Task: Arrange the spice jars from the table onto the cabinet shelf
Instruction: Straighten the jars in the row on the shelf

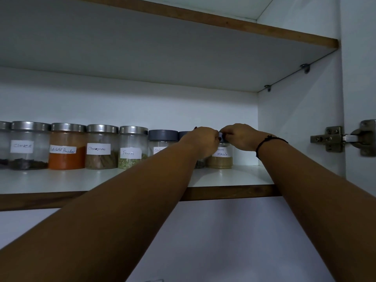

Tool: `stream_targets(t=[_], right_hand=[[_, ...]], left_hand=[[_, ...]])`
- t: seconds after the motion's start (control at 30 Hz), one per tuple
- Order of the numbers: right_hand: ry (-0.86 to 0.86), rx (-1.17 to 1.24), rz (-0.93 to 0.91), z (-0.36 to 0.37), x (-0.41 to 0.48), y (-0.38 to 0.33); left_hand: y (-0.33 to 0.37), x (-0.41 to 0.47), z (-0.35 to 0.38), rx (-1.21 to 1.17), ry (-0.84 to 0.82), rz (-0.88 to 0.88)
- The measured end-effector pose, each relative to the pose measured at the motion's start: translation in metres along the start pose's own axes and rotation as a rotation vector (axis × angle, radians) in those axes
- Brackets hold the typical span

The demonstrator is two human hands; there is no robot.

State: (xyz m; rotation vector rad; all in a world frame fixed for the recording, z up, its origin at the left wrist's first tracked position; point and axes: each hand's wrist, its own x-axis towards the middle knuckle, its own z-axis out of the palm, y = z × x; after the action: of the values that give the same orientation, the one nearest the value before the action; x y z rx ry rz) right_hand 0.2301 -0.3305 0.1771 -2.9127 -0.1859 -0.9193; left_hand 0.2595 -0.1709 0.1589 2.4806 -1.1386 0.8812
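Both your left hand (pixel 203 142) and right hand (pixel 239 137) have their fingers curled onto the dark lid of the garam masala jar (pixel 220 160). It stands upright on the cabinet shelf (pixel 234 178), at the right end of the row, past the fennel jar (pixel 132 147).

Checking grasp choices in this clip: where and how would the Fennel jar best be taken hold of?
Probably by its steel lid, coming from the open front and above. The Fennel jar stands upright with the Cinnamon jar and a grey-lidded jar close on both sides, leaving little room round its body.
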Motion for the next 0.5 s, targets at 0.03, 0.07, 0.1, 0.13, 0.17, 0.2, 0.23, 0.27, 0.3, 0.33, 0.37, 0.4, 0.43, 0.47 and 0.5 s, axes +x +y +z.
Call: stream_targets(t=[0.03, 0.07, 0.1, 0.13, 0.17, 0.2, 0.23, 0.27, 0.3, 0.33, 0.37, 0.4, 0.43, 0.47, 0.5], right_hand=[[0.009, -0.002, 0.001, 0.002, 0.001, 0.001], [0.014, -0.003, 0.002, 0.004, 0.002, 0.003], [0.016, -0.002, 0.002, 0.006, 0.002, 0.003], [0.015, 0.005, -0.001, 0.007, 0.003, 0.004], [0.015, 0.016, -0.003, 0.007, 0.002, 0.004], [0.015, 0.032, -0.005, 0.008, 0.002, 0.004], [0.017, 0.048, -0.008, 0.008, 0.001, 0.004], [0.022, 0.067, -0.013, 0.009, 0.001, 0.005], [0.029, 0.08, -0.02, 0.01, 0.0, 0.006], [0.039, 0.087, -0.029, 0.011, 0.0, 0.007], [0.052, 0.086, -0.036, 0.012, -0.001, 0.008], [0.065, 0.084, -0.04, 0.014, -0.001, 0.009], [0.074, 0.08, -0.043, 0.015, -0.001, 0.009], [0.077, 0.08, -0.043, 0.016, -0.002, 0.008], [0.07, 0.076, -0.044, 0.016, -0.004, 0.007]], left_hand=[[0.0, 0.0, 0.0, -0.006, -0.002, -0.004], [0.0, 0.001, 0.0, -0.01, -0.004, -0.009], [0.0, 0.001, 0.0, -0.013, -0.004, -0.015], [0.0, 0.002, 0.0, -0.015, 0.0, -0.018], [0.0, 0.002, 0.0, -0.019, 0.006, -0.024], [0.0, 0.003, 0.0, -0.022, 0.009, -0.03], [0.001, 0.003, 0.0, -0.022, 0.008, -0.036], [0.001, 0.002, 0.0, -0.022, 0.006, -0.04], [0.001, 0.002, -0.001, -0.025, 0.002, -0.045], [0.001, 0.001, -0.001, -0.027, 0.001, -0.047], [0.002, 0.0, -0.001, -0.027, 0.002, -0.046], [0.003, -0.001, -0.002, -0.027, 0.007, -0.044], [0.004, -0.002, -0.003, -0.026, 0.014, -0.043], [0.005, -0.003, -0.004, -0.025, 0.021, -0.041], [0.005, -0.003, -0.004, -0.023, 0.026, -0.041]])
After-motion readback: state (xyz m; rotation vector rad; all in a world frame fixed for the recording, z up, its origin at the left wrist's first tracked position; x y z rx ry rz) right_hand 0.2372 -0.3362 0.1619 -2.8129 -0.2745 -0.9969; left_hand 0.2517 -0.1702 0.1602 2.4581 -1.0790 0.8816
